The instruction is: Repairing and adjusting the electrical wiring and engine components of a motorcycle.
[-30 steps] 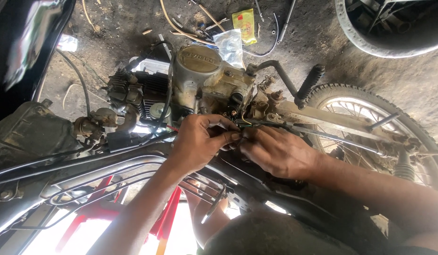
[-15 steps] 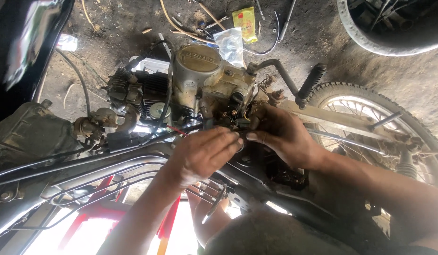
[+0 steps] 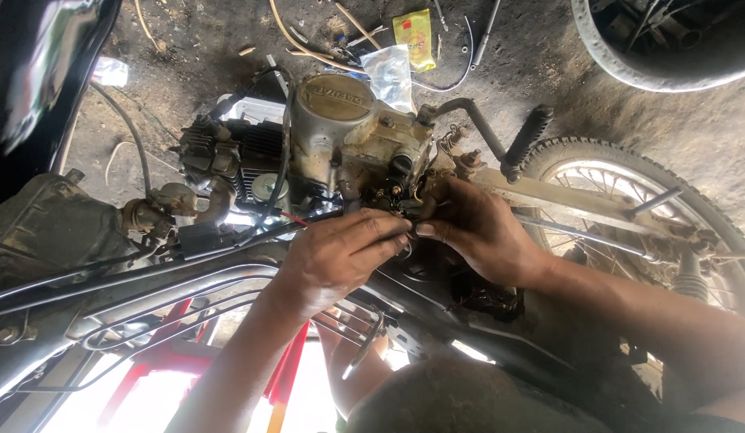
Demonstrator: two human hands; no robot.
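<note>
I look down at a stripped motorcycle lying over a dirt floor. Its grimy engine [image 3: 340, 128] with a round side cover sits at centre. My left hand [image 3: 340, 252] and my right hand [image 3: 477, 228] meet just below the engine, fingertips pinched together on a small dark part with wires [image 3: 404, 208]. What exactly each finger grips is hidden by the hands. The dark frame tubes [image 3: 148, 281] run under my left forearm.
The kick-start lever [image 3: 517, 136] sticks up right of the engine. The rear wheel [image 3: 645, 200] lies at right, a loose tyre [image 3: 653, 64] at top right. A yellow packet [image 3: 414, 36], clear plastic bag [image 3: 388, 72] and cables lie on the floor.
Both hands have shifted slightly up toward the engine and drawn closer, fingertips now meeting on the small wired part; the right hand moved up from the frame.
</note>
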